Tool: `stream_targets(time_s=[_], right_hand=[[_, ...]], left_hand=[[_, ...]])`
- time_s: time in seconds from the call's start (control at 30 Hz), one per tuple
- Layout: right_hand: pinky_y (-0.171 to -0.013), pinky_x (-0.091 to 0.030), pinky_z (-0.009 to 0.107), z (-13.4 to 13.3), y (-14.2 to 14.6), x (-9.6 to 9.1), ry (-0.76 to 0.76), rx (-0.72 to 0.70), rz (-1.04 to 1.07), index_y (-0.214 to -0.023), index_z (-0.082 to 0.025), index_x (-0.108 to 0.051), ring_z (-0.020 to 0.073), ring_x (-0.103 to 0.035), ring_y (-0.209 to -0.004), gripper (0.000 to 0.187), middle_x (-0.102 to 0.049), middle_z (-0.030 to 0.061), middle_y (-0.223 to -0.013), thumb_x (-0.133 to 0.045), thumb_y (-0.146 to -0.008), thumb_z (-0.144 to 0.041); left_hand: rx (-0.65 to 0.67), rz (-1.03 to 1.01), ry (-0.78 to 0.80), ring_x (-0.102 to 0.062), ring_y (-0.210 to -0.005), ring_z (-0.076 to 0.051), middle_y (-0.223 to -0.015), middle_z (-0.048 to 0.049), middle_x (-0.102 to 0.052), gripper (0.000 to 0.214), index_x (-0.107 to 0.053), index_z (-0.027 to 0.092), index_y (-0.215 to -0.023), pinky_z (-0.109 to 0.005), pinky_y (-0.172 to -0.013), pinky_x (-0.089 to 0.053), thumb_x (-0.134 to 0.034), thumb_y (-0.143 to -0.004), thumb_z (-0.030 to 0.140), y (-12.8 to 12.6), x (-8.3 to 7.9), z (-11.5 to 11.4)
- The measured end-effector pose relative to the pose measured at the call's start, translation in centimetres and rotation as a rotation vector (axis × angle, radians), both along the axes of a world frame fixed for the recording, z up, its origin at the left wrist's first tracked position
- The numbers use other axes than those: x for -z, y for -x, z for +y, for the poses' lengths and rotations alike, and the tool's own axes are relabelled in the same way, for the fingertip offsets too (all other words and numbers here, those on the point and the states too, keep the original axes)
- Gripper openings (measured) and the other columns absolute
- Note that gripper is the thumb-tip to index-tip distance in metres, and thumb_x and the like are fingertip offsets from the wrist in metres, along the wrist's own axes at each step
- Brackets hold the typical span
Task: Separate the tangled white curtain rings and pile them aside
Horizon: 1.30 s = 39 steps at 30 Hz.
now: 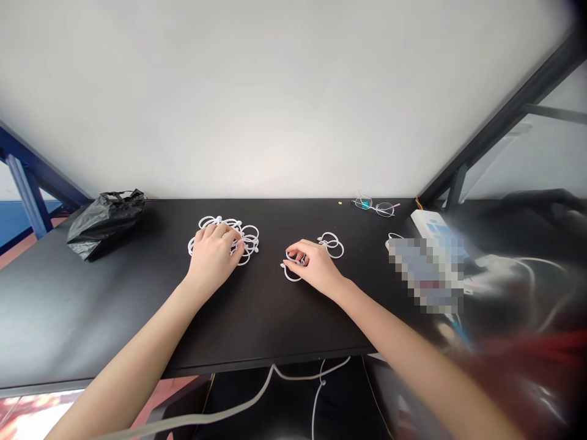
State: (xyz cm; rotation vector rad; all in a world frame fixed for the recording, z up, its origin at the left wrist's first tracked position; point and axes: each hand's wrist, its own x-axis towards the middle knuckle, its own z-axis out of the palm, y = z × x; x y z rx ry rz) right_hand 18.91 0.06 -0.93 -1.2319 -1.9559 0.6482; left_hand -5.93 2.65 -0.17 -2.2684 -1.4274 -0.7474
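Observation:
My left hand (215, 252) lies over a pile of white rings (250, 232) that look like shower curtain rings with small knobs. Its fingers curl into the pile, thumb and forefinger close together at a ring, though the fingertips are partly hidden. To the right, my right hand (316, 264) pinches a white ring between thumb and fingers, just above the black table (261, 318). A white ring (291, 276) shows below those fingertips. Beyond the right hand, a few more white rings (334, 245) lie loosely together on the table.
A crumpled black plastic bag (107, 223) sits at the left back. Eyeglasses (376, 206) rest near the wall at the right. A white box (431, 225) and a blurred-out item (424, 275) lie farther right. A pale cable (229, 408) hangs below the table's front edge.

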Motion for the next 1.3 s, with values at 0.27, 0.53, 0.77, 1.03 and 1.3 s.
stream_targets(time_s=[0.27,0.53,0.77,1.03,1.3], right_hand=[[-0.063,-0.050,0.027,0.0,0.1,0.0,-0.001,-0.011,0.029,-0.090,-0.018,-0.067,0.0142,-0.061,-0.067,0.013,-0.068,0.0033,-0.080,-0.060,-0.080,-0.014],[-0.066,-0.052,0.030,0.2,0.0,0.3,-0.038,0.044,0.098,-0.085,-0.018,-0.067,0.0162,-0.065,-0.071,0.009,-0.070,0.0042,-0.081,-0.060,-0.081,-0.016],[-0.066,-0.052,0.031,0.0,0.1,0.1,-0.053,0.053,0.120,-0.084,-0.018,-0.069,0.0170,-0.065,-0.070,0.008,-0.070,0.0043,-0.079,-0.061,-0.086,-0.020],[-0.061,-0.054,0.028,-0.5,0.6,-1.7,0.273,-0.031,0.636,-0.092,-0.018,-0.070,0.0140,-0.064,-0.065,0.019,-0.069,0.0035,-0.078,-0.070,-0.083,-0.034],[-0.059,-0.053,0.023,-0.4,1.0,-2.1,0.642,-0.137,0.898,-0.092,-0.016,-0.073,0.0093,-0.063,-0.063,0.027,-0.070,0.0018,-0.077,-0.080,-0.074,-0.034]], left_hand=[[0.022,0.006,-0.021,-0.059,-0.086,-0.028,-0.087,-0.0090,-0.066,0.016,-0.065,0.019,-0.085,-0.042,-0.077,-0.044,-0.054,-0.091,0.029,-0.1,0.2,0.0],[0.150,-0.100,0.024,-0.058,-0.094,-0.028,-0.099,-0.0092,-0.066,0.012,-0.063,0.020,-0.096,-0.045,-0.086,-0.043,-0.053,-0.093,0.026,-0.9,-0.8,-0.7],[0.358,-0.196,0.134,-0.058,-0.092,-0.023,-0.100,-0.0071,-0.066,0.011,-0.061,0.020,-0.099,-0.042,-0.087,-0.044,-0.052,-0.094,0.020,-2.4,-1.1,-1.6],[0.527,-0.247,0.153,-0.059,-0.109,-0.026,-0.120,-0.0127,-0.062,0.043,-0.047,0.019,-0.131,-0.042,-0.094,-0.047,-0.061,-0.091,0.028,-3.6,-0.7,-2.7],[0.532,-0.258,0.039,-0.067,-0.091,-0.022,-0.105,-0.0096,-0.070,0.045,-0.051,0.018,-0.128,-0.036,-0.082,-0.051,-0.067,-0.088,0.032,-4.5,-0.1,-2.9]])
